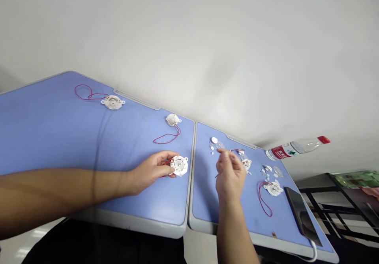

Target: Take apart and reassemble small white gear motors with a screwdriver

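Note:
My left hand [155, 168] is closed round the edge of a round white plastic unit [179, 165] with mounting ears, a clear round middle and red wires. It holds the unit just above the left table, near the gap between the tables. Over the right table, my right hand [230, 173] has its fingers pinched together; what is in them, if anything, I cannot make out. A short dark tip shows beside that hand. Just beyond it lie a white disc [214, 140], a clear round cover [220, 145] and tiny parts. A partly hidden white unit [246, 163] lies behind its fingers.
Similar wired units lie at the far left [113, 102], back middle [173, 119] and right [273, 188]. Another clear cover [278, 171] lies among small white pieces. A red-capped bottle [296, 148] lies tilted by the wall. A phone [302, 216] with a white cable is at the right edge.

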Tool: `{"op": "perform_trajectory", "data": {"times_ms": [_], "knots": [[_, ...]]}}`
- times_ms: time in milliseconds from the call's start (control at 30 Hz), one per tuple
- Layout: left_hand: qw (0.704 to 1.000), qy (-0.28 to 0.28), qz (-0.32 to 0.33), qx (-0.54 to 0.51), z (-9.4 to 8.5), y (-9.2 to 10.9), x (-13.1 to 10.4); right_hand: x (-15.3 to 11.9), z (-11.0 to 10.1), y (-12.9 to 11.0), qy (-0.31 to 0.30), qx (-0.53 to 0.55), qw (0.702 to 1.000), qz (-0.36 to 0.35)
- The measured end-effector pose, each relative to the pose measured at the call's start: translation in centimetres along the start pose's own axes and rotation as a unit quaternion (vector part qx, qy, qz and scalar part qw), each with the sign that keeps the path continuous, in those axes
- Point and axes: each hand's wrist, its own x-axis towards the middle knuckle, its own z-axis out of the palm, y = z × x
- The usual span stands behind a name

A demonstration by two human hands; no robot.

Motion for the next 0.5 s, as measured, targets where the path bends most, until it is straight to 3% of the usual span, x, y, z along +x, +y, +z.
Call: {"op": "perform_trajectory", "data": {"times_ms": [133,233,333,500], "knots": [[1.000,0.010,-0.006,0.010,0.0,0.3,0.0,2.2,-1.6,0.1,0.164,0.061,0.985,-0.007],[0.999,0.026,-0.020,0.026,0.0,0.4,0.0,3.0,-2.2,0.6,0.189,0.027,0.981,-0.015],[0.998,0.038,-0.029,0.035,-0.1,0.4,0.0,3.6,-2.6,1.1,0.143,-0.052,0.988,0.006],[0.998,0.044,-0.026,0.034,-0.2,0.3,0.2,5.5,-3.3,1.6,-0.030,-0.267,0.962,0.051]]}}
